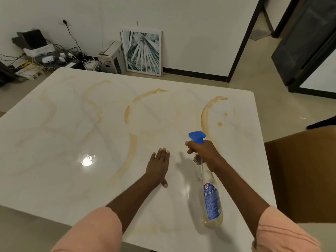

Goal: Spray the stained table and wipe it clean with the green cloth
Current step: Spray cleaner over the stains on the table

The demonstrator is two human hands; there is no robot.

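Spraying step in hand: the right hand (pixel 203 151) has its grip wrapped round the neck of the spray bottle (pixel 209 188), blue nozzle aimed out over the tabletop (pixel 63 179). The left hand (pixel 158 166) lies flat and open, holding nothing. Brown stains (pixel 131 142) curl across the marble (plenty of them). No green cloth in sight. Next, I'd judge: squeeze the trigger over those rings.
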